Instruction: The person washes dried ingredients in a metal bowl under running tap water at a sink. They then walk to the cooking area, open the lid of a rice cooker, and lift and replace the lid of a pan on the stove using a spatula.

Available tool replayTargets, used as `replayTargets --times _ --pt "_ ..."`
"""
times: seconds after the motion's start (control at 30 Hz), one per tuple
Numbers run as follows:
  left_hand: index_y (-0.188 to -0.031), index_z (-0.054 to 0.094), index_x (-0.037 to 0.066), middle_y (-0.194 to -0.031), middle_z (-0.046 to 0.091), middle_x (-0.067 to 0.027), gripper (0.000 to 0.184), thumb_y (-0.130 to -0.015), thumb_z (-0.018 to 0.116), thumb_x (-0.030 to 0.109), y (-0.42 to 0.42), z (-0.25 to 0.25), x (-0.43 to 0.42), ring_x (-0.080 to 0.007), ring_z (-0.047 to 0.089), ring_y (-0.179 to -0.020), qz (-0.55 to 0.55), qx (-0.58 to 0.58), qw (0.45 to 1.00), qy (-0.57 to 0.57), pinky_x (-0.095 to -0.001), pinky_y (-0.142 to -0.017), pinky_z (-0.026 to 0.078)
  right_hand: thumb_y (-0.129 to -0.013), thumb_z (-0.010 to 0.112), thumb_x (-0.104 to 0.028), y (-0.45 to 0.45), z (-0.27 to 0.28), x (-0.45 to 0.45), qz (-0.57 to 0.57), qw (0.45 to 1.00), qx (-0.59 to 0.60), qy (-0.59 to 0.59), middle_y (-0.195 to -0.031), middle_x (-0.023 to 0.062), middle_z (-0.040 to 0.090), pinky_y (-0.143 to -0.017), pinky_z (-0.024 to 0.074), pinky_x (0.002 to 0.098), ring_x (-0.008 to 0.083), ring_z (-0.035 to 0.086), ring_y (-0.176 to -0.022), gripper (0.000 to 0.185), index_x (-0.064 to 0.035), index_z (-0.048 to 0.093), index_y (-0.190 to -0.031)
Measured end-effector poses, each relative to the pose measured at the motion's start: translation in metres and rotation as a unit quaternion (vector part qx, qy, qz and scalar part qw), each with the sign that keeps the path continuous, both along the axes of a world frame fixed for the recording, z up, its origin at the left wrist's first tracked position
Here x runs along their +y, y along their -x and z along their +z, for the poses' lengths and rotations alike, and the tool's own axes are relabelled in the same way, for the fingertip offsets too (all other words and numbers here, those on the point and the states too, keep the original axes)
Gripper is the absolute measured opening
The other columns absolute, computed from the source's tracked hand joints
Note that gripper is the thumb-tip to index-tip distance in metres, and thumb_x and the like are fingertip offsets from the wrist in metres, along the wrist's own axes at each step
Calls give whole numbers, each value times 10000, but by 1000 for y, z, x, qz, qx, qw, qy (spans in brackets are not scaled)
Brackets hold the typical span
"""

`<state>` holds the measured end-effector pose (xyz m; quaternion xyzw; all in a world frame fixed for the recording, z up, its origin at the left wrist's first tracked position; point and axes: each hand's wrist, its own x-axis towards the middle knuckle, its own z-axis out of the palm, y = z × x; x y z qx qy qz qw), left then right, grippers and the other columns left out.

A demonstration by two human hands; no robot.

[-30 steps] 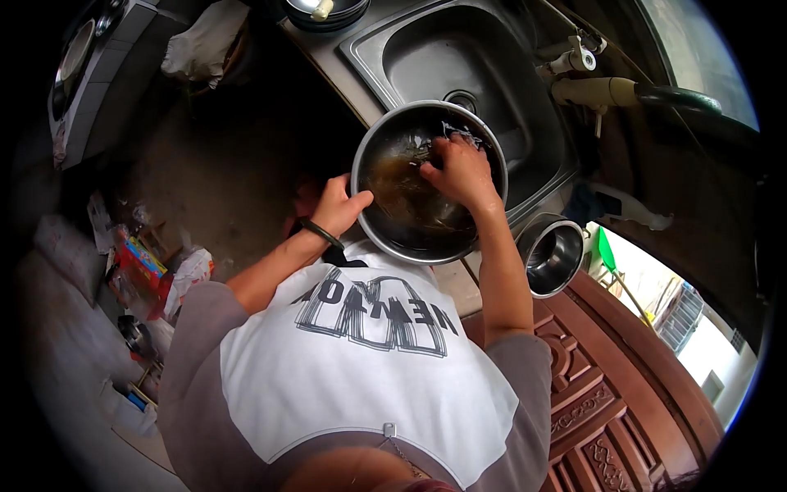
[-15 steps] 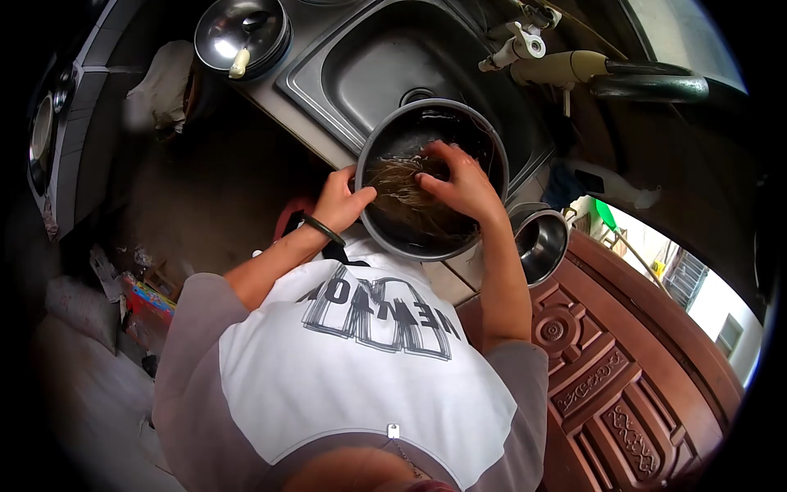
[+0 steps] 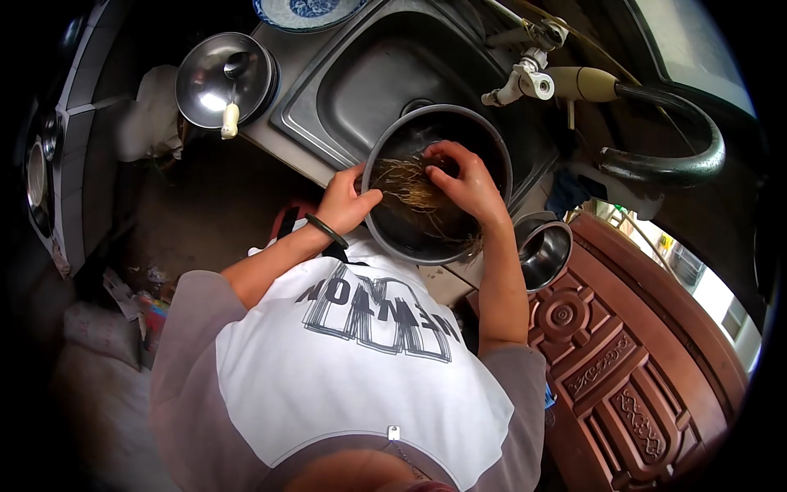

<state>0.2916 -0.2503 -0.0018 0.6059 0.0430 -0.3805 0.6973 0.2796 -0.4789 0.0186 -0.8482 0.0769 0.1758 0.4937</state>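
A deep metal pot [image 3: 507, 156] is tilted at the near edge of the steel sink. My left hand [image 3: 348, 201] grips its left rim, thumb on the inside, with a dark bangle on the wrist. Over the pot's inside, my right hand [image 3: 467, 184] has its fingers curled at a clump of thin brown root-like strands [image 3: 410, 184]. The strands spread across the pot, and a few hang near the right wrist. The fingertips of my right hand are partly hidden by the strands.
Behind the pot lies the sink [image 3: 361, 82], with a white tap [image 3: 529, 82] at its right. Stacked bowls [image 3: 197, 78] with a spoon and a blue-patterned plate [image 3: 307, 10] sit to the left. A smaller metal pot [image 3: 545, 252] stands right, beside a carved brown door [image 3: 607, 353].
The strands have come up higher in the pot, and my right hand has closed in on them. My left hand stays on the rim. The view has shifted, showing more of the plate and bowls.
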Motion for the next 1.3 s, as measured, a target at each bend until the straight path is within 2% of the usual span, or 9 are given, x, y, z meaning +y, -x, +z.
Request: replayTargets --times 0.17,0.47,0.57,0.67,0.77,0.87,1.0,1.1,1.3 --pt "-1114 599 -66 -955 655 -72 342 -781 557 -2 -8 -9 4 -109 586 -853 -1 0 1000 -4 -246 -757 472 -769 650 -135 -10 -4 6 -19 1000 14 12 -891 127 651 -744 485 353 267 642 -843 208 -46 660 -956" --pt "-1108 597 -73 -954 655 -86 337 -783 560 4 -17 -3 9 -115 589 -855 2 3 1000 -7 -252 -756 477 -756 654 -192 -19 -7 17 17 994 -16 111 -864 106 641 -749 491 390 292 621 -816 170 -103 675 -900" --pt "-1107 597 -75 -954 655 -87 337 -783 563 10 -16 -4 11 -117 590 -851 2 3 1000 -6 -253 -754 478 -761 665 -104 -20 -8 20 32 991 -39 127 -856 113 622 -733 480 320 222 627 -802 176 -32 653 -921" --pt "-1110 598 -72 -954 656 -88 339 -785 564 16 -16 -4 13 -116 592 -847 -3 -4 1000 -14 -253 -753 479 -778 653 -90 -20 -5 24 14 994 -16 110 -870 105 622 -736 477 311 212 621 -805 157 -26 651 -921" --pt "-1118 597 -67 -944 658 -84 343 -788 563 21 -15 0 15 -109 593 -823 -8 7 999 -31 -246 -726 481 -818 632 -79 -17 -8 21 -33 999 -21 27 -888 79 625 -738 468 292 173 606 -826 125 -6 641 -918" --pt "-1125 594 -64 -929 659 -76 348 -789 564 23 -12 -3 16 -98 593 -782 -1 9 1000 -26 -236 -678 479 -820 634 -78 -13 -14 17 -75 996 -25 -35 -871 84 630 -738 459 278 189 612 -833 111 -14 650 -909" --pt "-1126 592 -62 -918 659 -70 349 -788 565 21 -7 -14 15 -90 592 -754 23 -17 1000 -5 -230 -640 474 -870 603 -88 -11 -16 14 -120 987 36 -102 -948 59 659 -776 455 262 124 597 -888 124 6 645 -939" --pt "-1124 592 -63 -916 657 -73 348 -787 566 18 -9 -8 19 -95 591 -775 -6 3 999 -47 -235 -661 475 -892 583 -86 -13 -12 15 -146 977 54 -147 -1010 54 674 -821 451 255 104 587 -922 127 5 646 -953" --pt "-1126 589 -64 -905 653 -73 354 -782 569 16 -6 -9 20 -99 586 -772 4 -14 999 -30 -235 -670 471 -911 581 -114 -13 -10 15 -168 961 60 -212 -1066 64 679 -890 434 254 106 582 -969 146 -7 660 -971"
